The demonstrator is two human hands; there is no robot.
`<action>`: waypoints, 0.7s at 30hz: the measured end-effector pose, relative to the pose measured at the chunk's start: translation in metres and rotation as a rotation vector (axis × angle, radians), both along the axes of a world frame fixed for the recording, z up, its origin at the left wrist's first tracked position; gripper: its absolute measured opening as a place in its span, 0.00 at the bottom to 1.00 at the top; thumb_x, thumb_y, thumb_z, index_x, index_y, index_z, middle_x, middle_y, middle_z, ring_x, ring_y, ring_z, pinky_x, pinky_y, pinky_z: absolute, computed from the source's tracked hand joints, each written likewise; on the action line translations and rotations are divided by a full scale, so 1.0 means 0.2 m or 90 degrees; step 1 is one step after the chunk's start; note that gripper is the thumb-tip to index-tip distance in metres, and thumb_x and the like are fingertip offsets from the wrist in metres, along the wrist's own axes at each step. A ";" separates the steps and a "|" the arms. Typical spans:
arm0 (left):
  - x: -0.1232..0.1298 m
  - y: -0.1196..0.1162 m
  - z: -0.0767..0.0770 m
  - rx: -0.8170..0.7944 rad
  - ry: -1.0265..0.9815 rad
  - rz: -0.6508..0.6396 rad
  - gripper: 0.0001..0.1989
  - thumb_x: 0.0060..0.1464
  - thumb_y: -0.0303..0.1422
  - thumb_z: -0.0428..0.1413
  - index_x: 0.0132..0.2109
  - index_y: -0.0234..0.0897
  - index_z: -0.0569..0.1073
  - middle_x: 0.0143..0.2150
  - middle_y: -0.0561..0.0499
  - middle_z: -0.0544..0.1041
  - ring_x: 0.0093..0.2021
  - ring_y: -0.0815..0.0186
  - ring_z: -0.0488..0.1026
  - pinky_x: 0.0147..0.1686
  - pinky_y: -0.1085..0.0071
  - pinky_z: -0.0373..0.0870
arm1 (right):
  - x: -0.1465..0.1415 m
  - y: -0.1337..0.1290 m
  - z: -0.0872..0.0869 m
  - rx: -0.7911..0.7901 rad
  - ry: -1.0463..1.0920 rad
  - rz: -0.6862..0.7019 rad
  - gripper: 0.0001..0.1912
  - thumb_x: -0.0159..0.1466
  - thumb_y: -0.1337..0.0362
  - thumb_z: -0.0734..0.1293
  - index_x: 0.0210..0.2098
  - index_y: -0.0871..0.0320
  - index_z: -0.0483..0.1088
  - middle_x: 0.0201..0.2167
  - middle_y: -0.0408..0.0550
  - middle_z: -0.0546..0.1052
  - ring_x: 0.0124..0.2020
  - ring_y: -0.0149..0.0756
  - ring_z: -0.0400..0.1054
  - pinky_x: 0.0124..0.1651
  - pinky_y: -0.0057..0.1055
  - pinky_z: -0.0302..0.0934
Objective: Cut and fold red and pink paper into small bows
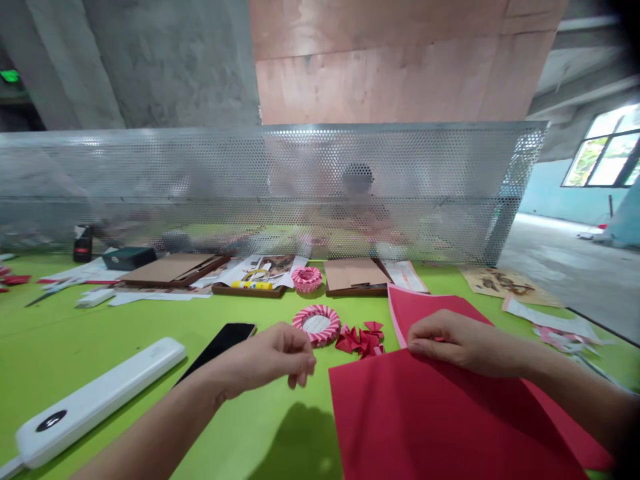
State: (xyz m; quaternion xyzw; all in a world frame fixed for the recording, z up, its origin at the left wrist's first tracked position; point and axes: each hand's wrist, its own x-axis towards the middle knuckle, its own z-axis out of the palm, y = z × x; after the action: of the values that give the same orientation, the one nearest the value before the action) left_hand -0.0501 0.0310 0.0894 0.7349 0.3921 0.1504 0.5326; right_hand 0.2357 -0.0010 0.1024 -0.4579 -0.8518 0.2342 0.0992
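Note:
My right hand (450, 341) pinches a red sheet of paper (430, 413) by its upper edge, thumb in front. The sheet tilts over more red paper (440, 305) lying on the table, which has a pink layer at its left side. My left hand (277, 360) hangs above the table with its fingers curled in, and nothing shows in them. Just beyond it lie a red-and-white striped ring (316, 325) and several small folded red paper pieces (367, 340). Under and behind my left wrist is a black phone (225, 340), partly hidden.
A long white device (105, 400) with a cable lies at the left. Farther back stand a striped pink bowl-like ring (307, 279), a yellow glue stick (253, 285), trays with brown boards (356, 275), and scissors (60, 287). A perforated metal screen (225, 187) closes the table's back; a person sits behind it.

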 end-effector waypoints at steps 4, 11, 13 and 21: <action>0.07 0.03 0.04 0.046 -0.099 0.075 0.13 0.47 0.39 0.55 0.38 0.37 0.72 0.33 0.50 0.74 0.34 0.67 0.68 0.36 0.72 0.62 | -0.01 0.01 0.07 0.031 -0.008 -0.012 0.16 0.62 0.57 0.54 0.20 0.57 0.55 0.20 0.39 0.59 0.23 0.28 0.53 0.26 0.26 0.48; 0.17 -0.04 -0.15 -0.193 -0.250 0.092 0.13 0.44 0.39 0.58 0.36 0.35 0.74 0.31 0.51 0.74 0.30 0.70 0.68 0.32 0.73 0.61 | 0.05 0.07 0.05 0.085 0.078 -0.097 0.18 0.62 0.54 0.53 0.20 0.57 0.54 0.20 0.39 0.57 0.22 0.29 0.52 0.24 0.26 0.48; 0.19 -0.06 -0.21 -0.214 -0.287 0.098 0.11 0.42 0.37 0.59 0.32 0.33 0.74 0.28 0.51 0.73 0.27 0.72 0.67 0.28 0.76 0.59 | 0.10 0.09 -0.01 0.088 0.098 -0.138 0.18 0.62 0.53 0.52 0.21 0.57 0.57 0.21 0.40 0.60 0.23 0.30 0.55 0.25 0.27 0.50; 0.27 -0.01 -0.19 -0.047 -0.253 0.147 0.13 0.44 0.39 0.55 0.23 0.33 0.68 0.19 0.56 0.64 0.21 0.74 0.58 0.23 0.75 0.52 | 0.16 0.13 -0.12 0.097 0.158 -0.248 0.18 0.59 0.52 0.57 0.40 0.56 0.68 0.40 0.49 0.72 0.41 0.42 0.65 0.44 0.37 0.57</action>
State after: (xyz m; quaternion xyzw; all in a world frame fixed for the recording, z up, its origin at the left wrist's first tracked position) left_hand 0.0048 0.0291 0.0512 0.6211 0.3664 0.3373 0.6052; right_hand 0.2670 0.0246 0.0779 -0.5726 -0.7438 0.2005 0.2807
